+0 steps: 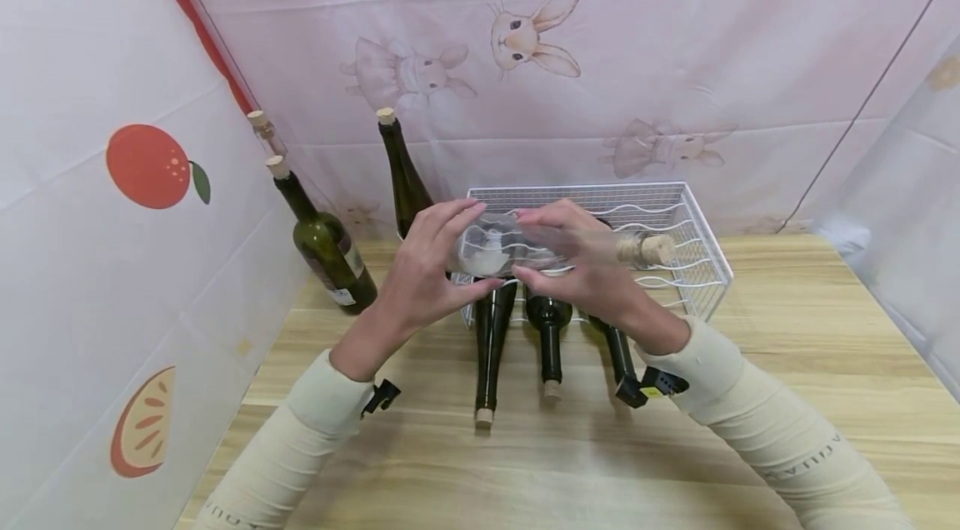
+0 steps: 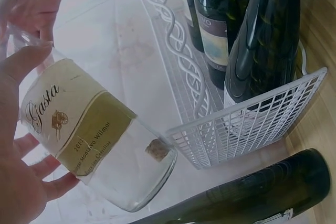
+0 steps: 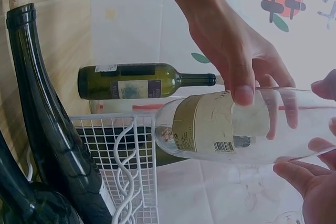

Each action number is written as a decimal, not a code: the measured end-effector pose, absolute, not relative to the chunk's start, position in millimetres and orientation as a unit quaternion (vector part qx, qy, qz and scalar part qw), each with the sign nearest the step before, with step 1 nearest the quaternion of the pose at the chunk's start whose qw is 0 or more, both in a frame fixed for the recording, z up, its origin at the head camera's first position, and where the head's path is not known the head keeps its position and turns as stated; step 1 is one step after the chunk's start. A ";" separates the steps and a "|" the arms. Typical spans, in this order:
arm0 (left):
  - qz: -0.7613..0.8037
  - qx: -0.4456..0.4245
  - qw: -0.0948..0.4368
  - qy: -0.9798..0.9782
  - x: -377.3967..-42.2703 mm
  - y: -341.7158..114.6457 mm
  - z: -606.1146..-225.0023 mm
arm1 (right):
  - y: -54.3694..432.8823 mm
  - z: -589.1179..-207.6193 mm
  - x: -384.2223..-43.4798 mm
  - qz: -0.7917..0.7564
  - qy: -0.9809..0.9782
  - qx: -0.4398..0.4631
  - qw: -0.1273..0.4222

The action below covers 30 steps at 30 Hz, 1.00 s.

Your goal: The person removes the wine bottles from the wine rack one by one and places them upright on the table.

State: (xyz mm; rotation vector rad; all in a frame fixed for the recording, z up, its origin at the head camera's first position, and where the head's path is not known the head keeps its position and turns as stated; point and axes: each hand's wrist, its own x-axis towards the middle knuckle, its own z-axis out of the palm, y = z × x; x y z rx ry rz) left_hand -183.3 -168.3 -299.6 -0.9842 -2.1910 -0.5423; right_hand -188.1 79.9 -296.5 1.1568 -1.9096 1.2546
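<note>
We have left hand (image 1: 427, 270) gripping the clear glass wine bottle (image 1: 486, 255) toward its base, right hand (image 1: 588, 263) gripping nearer the neck; bottle's above the white wire rack (image 1: 707, 230), long axis sideways, cork (image 1: 660, 250) pointing right.

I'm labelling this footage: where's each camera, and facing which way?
Head: head-worn, facing forward and down at the table; left hand, right hand and sleeves show.
Left wrist: worn there, facing the clear bottle and rack; both hands show partly.
Right wrist: worn there, facing the clear bottle and rack; left hand shows, right hand only partly.
Wrist views share the clear bottle, rack and hands.
</note>
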 end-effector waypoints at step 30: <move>-0.136 -0.387 0.357 -0.839 -170.3 -164.1 -295.2 | 78.9 -300.9 -189.1 0.511 -0.648 0.508 0.246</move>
